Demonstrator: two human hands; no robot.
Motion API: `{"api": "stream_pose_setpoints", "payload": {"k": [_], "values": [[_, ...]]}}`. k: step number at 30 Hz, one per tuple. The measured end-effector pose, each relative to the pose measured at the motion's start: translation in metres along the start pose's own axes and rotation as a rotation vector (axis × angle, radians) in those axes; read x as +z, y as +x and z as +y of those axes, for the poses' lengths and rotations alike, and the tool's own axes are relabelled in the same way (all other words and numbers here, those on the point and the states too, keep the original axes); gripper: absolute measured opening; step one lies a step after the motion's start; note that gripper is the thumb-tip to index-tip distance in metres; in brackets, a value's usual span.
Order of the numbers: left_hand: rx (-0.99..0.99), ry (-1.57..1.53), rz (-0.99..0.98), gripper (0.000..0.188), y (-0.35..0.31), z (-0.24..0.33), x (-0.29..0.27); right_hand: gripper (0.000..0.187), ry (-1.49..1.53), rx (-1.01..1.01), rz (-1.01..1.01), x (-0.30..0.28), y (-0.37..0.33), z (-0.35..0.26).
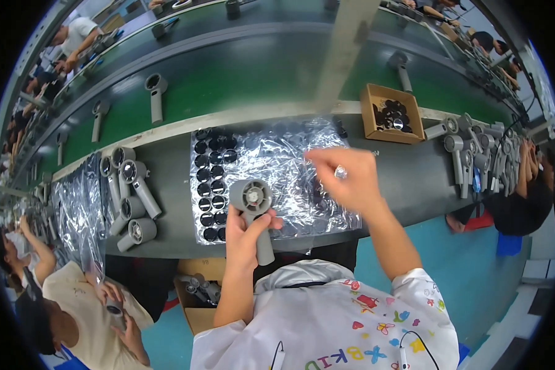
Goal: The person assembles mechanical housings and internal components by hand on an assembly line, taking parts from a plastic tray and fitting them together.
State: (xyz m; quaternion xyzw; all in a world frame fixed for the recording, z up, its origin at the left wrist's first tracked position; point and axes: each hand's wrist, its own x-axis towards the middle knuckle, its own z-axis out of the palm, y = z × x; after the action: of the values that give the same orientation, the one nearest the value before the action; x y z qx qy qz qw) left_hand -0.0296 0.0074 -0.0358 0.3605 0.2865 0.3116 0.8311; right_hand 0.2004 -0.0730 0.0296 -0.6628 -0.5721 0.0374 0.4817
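Observation:
My left hand is wrapped around the handle of a grey handheld fan, its round head up and its vaned face showing. To the right, my right hand hovers over a sheet of clear shiny plastic film. Its thumb and index fingertips come together in a pinch; whatever is between them is too small to make out. Below the film lie rows of black round caps, uncovered along the left side and blurred by glare elsewhere.
Grey fans lie in a group at left, beside plastic wrap; more are piled at right. A cardboard box holds black round pieces. Beyond runs a green conveyor carrying spaced fans. A co-worker sits close at left.

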Motion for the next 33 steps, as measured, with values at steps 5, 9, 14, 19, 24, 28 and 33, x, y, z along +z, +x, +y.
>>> {"api": "stream_pose_setpoints", "payload": {"k": [5,9,14,19,24,28,33], "values": [[0.008,-0.017,-0.008,0.046,0.004,-0.005,-0.006,0.016,-0.308,0.285,0.137,-0.024,0.018,0.069],[0.03,0.027,-0.002,0.046,0.003,-0.007,-0.004,0.013,-0.538,0.257,0.091,-0.022,0.007,0.101],[0.015,0.051,0.035,0.047,0.002,-0.003,0.001,0.017,-0.244,0.329,0.22,-0.027,0.009,0.12],[0.026,0.043,0.034,0.048,0.003,-0.006,-0.004,0.024,0.699,0.672,0.39,-0.061,0.018,0.087],[0.008,0.015,0.007,0.048,-0.001,-0.005,0.0,0.029,1.353,0.659,0.069,-0.054,-0.01,0.066],[0.004,0.041,-0.033,0.051,-0.005,0.002,0.014,0.029,1.471,0.686,0.036,-0.034,-0.026,0.038],[-0.039,0.059,-0.045,0.052,-0.006,0.005,0.033,0.019,1.116,0.67,0.019,-0.011,-0.043,0.011]]}}
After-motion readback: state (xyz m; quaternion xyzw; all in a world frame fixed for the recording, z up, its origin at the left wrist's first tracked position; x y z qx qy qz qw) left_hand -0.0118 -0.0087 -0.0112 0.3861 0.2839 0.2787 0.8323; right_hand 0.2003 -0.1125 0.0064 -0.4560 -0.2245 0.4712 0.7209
